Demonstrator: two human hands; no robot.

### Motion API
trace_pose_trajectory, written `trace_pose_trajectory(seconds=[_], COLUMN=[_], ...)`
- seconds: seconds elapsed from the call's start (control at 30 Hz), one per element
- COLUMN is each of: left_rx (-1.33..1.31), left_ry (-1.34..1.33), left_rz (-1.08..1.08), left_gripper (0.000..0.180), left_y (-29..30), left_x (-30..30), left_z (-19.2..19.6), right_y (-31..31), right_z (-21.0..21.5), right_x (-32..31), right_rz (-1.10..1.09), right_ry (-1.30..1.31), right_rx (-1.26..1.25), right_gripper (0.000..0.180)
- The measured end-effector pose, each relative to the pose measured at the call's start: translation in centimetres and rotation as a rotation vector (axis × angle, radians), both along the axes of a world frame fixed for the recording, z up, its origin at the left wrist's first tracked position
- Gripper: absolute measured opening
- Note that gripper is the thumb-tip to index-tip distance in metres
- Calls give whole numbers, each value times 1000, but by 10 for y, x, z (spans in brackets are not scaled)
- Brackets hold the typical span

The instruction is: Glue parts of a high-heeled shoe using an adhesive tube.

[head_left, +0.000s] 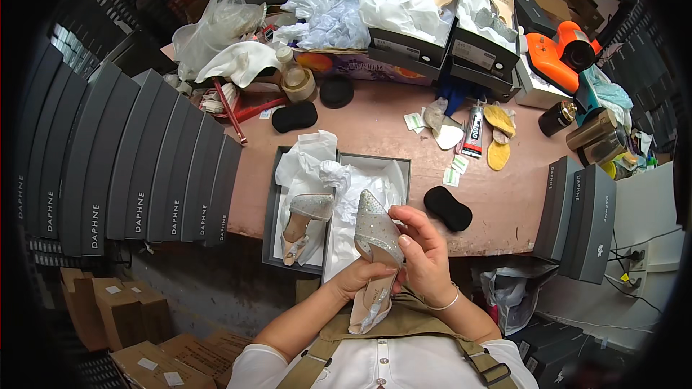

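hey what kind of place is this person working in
Probably a shoe packing or finishing workshop: stacked grey shoe boxes, a glittery shoe in both hands, and a glue tube on the cluttered workbench.

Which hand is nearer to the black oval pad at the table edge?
Right. The right hand is just left of the black oval pad; the left hand is farther, under the glitter shoe.

White short-sleeved top, olive apron straps (buckled), silver bracelet (pixel 443 304).

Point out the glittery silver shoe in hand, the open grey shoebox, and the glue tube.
Glittery silver pointed shoe (pixel 376 234), head view, toe upper.
Open grey cardboard shoebox (pixel 272 216), head view, left wall.
Grey glue tube (pixel 473 130), head view, tube body.
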State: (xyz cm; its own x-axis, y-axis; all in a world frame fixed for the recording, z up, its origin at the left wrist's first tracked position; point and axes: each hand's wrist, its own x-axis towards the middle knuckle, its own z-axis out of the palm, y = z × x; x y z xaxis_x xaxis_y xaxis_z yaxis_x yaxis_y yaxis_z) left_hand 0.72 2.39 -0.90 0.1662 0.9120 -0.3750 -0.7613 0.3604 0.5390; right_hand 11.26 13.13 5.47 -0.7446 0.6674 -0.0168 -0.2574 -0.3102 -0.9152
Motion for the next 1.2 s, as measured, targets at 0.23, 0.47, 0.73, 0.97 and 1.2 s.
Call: trace_pose_trajectory(seconds=[0.23,0.47,0.73,0.97,1.2], left_rx=[-11,-26,-108,-197,-174], left_ry=[23,37,-38,-15,-14], left_rz=[1,10,159,289,337], left_gripper=[30,30,25,34,43], left_y=[-2,-3,-2,-4,-8], left_x=[1,2,16,28,33], left_z=[-1,-2,1,3,-3], right_y=[-4,-5,2,1,0], right_z=[4,3,-16,-11,-10], right_x=[1,-1,-8,-12,-13], right_rz=[21,20,-46,-78,-34], right_ry=[-16,-8,-39,-117,-146], right_rx=[2,-69,36,257,298], right_gripper=[39,40,39,37,38])
